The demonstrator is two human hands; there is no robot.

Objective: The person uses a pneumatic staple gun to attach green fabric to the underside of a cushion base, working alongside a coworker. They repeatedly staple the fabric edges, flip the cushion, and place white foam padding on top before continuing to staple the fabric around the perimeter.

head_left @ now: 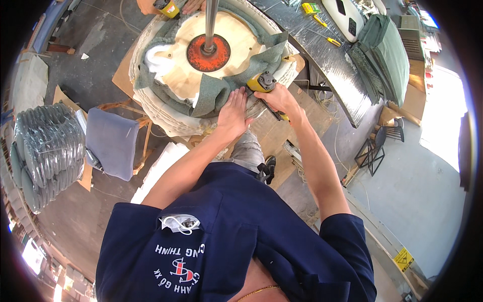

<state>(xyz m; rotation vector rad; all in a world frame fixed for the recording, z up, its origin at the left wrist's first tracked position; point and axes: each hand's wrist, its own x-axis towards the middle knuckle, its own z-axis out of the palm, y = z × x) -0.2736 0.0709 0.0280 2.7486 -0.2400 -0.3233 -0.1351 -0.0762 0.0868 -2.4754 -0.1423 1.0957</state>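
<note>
Shirt (216, 201), navy, short-sleeved; both forearms reach out from it toward a round cushion (160, 120).
Left hand (233, 111): fingers straight and close together, laid flat on the cloth near the cushion's rim; pressing by the look of it, nothing gripped.
Right hand (279, 98): fingers curled closed around the staple gun (264, 81), a yellow and black tool at the cushion's near right edge. Probably rigid and fairly heavy; best taken by the handle, as here.
Cloth (210, 95), grey-green: around the cushion's upper face, with loose flaps standing up. Likely soft, thick and light, not slippery, apt to spring back; best held flat by the palm or pinched at the free edge.
Board (181, 83), pale wood, within the ring of cloth: stiff, probably the weightiest part of the cushion.
Padding (157, 59), white, at the board's left: soft, easily torn.
Disc (208, 52), red and black, on the board, with a metal pole (212, 20) rising from it; probably steadies the cushion.
Co-worker's hand (194, 6), at the far rim; cut off by the frame, grip cannot be told.
Surface (324, 60), dark, beyond to the right, with folded green fabric (385, 60) at its edge.
</note>
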